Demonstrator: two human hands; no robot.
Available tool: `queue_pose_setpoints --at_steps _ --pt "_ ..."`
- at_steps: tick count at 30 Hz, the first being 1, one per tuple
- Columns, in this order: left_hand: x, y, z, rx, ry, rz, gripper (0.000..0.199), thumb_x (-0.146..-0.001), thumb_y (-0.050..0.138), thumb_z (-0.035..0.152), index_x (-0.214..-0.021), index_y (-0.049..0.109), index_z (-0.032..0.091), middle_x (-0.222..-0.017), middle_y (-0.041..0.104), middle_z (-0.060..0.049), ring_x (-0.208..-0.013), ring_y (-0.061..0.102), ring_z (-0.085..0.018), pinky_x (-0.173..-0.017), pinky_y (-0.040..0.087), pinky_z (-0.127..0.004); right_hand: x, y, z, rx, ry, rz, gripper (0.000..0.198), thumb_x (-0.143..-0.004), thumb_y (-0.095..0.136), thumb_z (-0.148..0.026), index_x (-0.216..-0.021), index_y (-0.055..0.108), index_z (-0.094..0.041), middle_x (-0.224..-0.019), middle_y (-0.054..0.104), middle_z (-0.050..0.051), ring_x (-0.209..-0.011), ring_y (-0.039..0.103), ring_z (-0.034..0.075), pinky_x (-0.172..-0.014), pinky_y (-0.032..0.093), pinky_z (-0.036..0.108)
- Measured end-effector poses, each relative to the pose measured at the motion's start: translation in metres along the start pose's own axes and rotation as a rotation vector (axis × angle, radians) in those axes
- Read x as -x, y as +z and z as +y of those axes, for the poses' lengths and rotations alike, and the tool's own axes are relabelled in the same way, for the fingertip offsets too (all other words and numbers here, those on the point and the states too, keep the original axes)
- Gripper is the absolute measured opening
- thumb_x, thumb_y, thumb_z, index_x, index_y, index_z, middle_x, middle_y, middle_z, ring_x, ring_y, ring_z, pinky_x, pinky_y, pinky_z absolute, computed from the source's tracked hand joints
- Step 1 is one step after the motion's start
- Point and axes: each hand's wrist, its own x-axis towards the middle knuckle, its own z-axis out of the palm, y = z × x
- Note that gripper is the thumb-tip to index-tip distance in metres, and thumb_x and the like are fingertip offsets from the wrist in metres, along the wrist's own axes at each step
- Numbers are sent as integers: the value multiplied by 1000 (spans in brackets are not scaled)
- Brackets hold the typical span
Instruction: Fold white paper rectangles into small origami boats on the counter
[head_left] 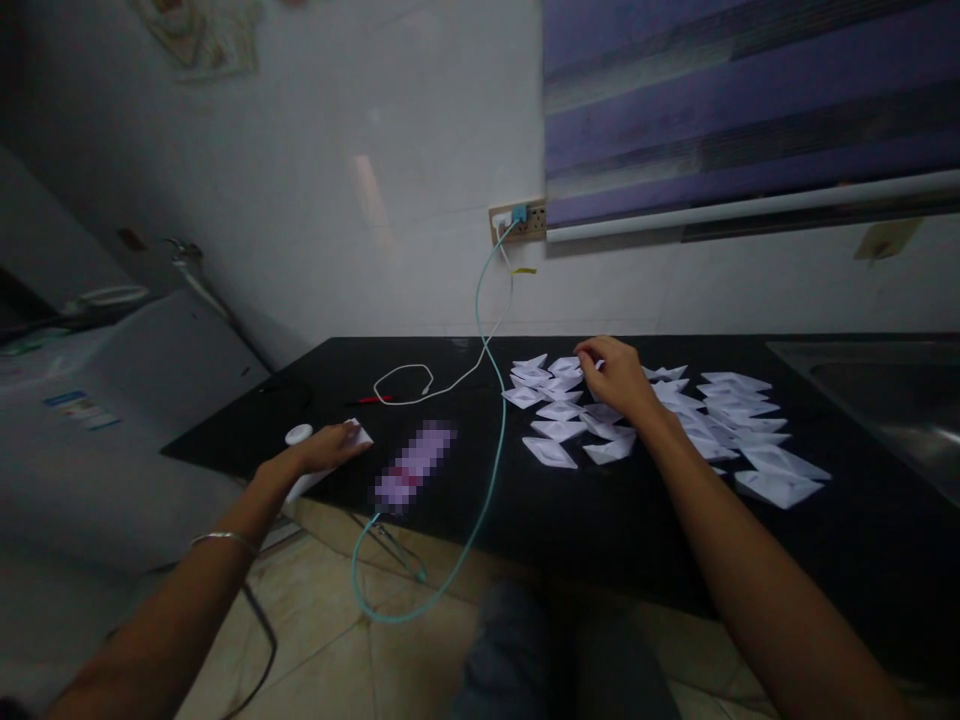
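Note:
Many folded white paper boats (551,452) sit in rough rows on the right half of a black countertop (570,520). Over the back rows is my right hand (611,375), fingers curled and pinched on a paper boat (599,366) that they mostly cover. To the left, my left hand (330,448) lies low over white paper (362,436) near the counter's left front edge. Its fingers are closed on the paper, which shows beyond the fingertips and below the palm.
A phone (412,470), blurred out, is wired by a teal cable (491,470) to a wall socket (536,218). Behind it lie a white cable (405,402) and a red pen (369,400). A round white object (298,434) and a sink (900,390) flank the counter.

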Motion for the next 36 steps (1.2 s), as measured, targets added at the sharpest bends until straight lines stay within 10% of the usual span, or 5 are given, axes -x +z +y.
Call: queue_pose_setpoints --at_steps 4,10,17,36 --pt "0 -2 -11 -147 111 -176 51 -87 38 47 -116 59 12 -125 64 -21 -107 66 -31 -93 47 -38 1 1 0 -14 15 -3 19 -85 51 -17 -90 69 -15 -87 70 11 -78 64 22 -73 48 33" --pt "1 -6 -27 -125 199 -121 62 -91 31 46 -141 45 14 -126 66 -16 -111 66 -28 -94 49 -36 2 2 3 -19 26 -3 19 -85 51 -18 -89 69 -14 -85 69 10 -75 63 21 -70 48 32" --pt "3 -9 -29 -63 267 -62 53 -88 38 53 -115 64 16 -123 68 -13 -114 63 -28 -99 47 -36 2 1 3 -15 40 -9 19 -85 51 -17 -89 69 -15 -85 69 9 -75 63 21 -69 48 32" --pt "3 -13 -38 3 291 -81 55 -79 52 60 -116 61 19 -107 70 -10 -94 68 -25 -80 51 -32 3 3 2 -36 61 -43 20 -85 51 -19 -90 70 -15 -86 70 10 -74 64 21 -69 49 33"
